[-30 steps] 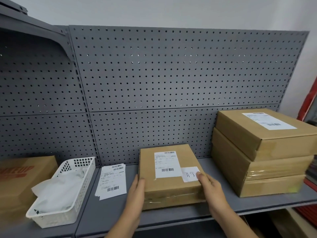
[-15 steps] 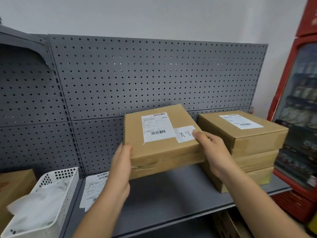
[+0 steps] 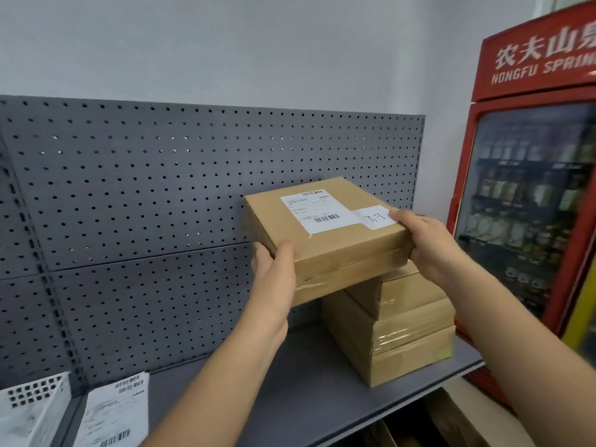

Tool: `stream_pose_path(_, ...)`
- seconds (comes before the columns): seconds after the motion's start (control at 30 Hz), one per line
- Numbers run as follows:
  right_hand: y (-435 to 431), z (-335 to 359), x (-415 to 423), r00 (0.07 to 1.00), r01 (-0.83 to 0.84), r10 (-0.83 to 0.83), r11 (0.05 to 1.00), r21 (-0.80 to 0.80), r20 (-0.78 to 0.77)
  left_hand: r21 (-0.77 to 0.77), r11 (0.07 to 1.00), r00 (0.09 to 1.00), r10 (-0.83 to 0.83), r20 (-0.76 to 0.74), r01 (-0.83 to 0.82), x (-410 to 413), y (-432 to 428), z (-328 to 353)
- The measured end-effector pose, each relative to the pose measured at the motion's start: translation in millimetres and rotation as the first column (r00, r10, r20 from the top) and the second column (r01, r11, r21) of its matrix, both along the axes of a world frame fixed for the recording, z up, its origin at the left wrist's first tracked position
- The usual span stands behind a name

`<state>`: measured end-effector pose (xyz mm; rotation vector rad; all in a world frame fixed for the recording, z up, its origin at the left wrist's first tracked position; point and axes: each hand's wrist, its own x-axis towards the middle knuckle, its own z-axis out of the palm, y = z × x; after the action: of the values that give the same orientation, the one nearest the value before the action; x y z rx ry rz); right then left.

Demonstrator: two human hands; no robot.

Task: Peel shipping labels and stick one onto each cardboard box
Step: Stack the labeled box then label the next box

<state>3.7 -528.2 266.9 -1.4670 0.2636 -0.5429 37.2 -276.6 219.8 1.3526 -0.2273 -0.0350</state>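
Note:
I hold a flat cardboard box in the air with both hands, above a stack of cardboard boxes at the right of the grey shelf. On its top are a white shipping label and a smaller handwritten white sticker. My left hand grips the box's near left corner. My right hand grips its right edge, thumb on the sticker. A pile of loose shipping labels lies at the shelf's lower left. The held box hides the stack's top.
A grey pegboard backs the shelf. A white plastic basket sits at the far left edge. A red drinks fridge stands close to the right of the shelf. More cardboard shows below the shelf.
Both hands lifted the labelled box off the shelf and carried it up and to the right, over the stack of boxes. The view swung right, bringing the red fridge in.

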Motion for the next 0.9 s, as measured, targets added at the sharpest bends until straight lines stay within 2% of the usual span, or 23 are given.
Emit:
stream_pose_path(0.4,-145,-6,19,0.987,0.136,-0.130,0.989,0.061,-0.090,0.162,0.985,0.995,-0.073,0.074,0.061,-6,-127,14)
stream_pose_path(0.63,-183,-7,33,0.975,0.174,-0.171,0.985,0.008,-0.142,0.219,0.971,0.994,-0.100,0.032,0.090,0,-163,4)
stream_pose_path(0.9,-194,-20,42,0.969,0.156,-0.153,0.988,0.002,-0.196,0.314,0.949,0.996,-0.053,0.074,0.027,1,-178,3)
